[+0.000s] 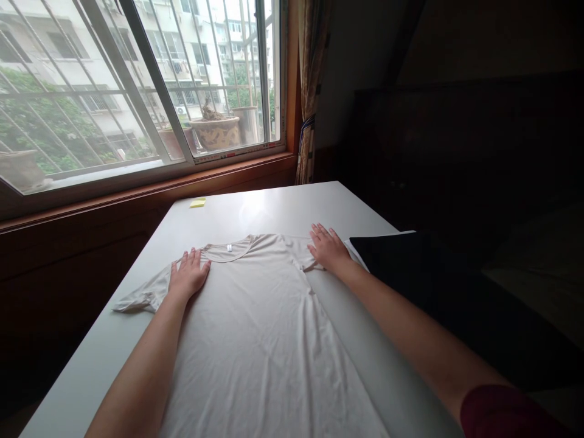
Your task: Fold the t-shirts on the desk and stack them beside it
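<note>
The left hand [188, 274] lies open and flat on one shoulder of the shirt [255, 316], gripping nothing; the right hand [329, 248] rests open over the far sleeve [296, 246], fingers slightly spread; between and below both hands the shirt lies spread on the table [296, 207]; the step looks like flattening, and the next move probably calls for light, even pressure on creases; the hem is cut off below; the right hand hides some sleeve; the dark thing [387, 267] right of it is hard to make out

Daylight is streaming through a barred window [150, 67] beside a tied curtain [312, 85] and glaring on the white worktop [301, 207].
</note>
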`<state>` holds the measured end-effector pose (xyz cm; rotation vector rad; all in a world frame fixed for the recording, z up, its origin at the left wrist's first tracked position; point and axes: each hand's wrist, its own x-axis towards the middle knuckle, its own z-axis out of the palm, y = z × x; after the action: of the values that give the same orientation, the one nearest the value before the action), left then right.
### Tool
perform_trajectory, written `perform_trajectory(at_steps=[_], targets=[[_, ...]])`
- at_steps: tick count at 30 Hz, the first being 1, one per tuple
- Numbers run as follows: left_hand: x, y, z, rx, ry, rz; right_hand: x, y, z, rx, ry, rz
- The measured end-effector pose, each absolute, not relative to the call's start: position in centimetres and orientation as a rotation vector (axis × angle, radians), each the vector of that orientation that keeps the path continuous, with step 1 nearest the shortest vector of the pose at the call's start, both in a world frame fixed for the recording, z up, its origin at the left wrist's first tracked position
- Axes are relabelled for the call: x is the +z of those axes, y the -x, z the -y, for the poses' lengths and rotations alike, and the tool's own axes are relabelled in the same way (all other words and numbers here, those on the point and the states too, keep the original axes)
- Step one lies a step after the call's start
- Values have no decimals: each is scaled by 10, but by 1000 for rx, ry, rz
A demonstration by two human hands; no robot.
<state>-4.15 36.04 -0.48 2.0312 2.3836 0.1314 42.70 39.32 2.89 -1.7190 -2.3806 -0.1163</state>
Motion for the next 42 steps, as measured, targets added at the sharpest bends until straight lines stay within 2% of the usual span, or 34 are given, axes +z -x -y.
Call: perform_trajectory(at_steps=[3,7,11,17,20,23,29,42], targets=[[-5,41,-360,146,-2030,-2376,27,-396,-361,-112,1452,2497],[-6,43,-361,194,-2041,-2359,16,-369,-330,91,1184,2715],[-3,48,-362,312,-2110,-2309,8,-376,-334,226,1282,2726],[21,48,-351,700,-2243,-2275,6,-394,-358,201,1385,2688],[29,37,-328,784,-2348,-2117,3,-393,-363,191,1394,2685],[21,23,-293,614,-2484,-1911,2,-393,-366,188,1395,2683],[-13,15,-250,123,-2340,-2115,2,-393,-376,199,1375,2682],[-7,35,-322,51,-2410,-2038,0,-396,-411,225,1446,2632]])
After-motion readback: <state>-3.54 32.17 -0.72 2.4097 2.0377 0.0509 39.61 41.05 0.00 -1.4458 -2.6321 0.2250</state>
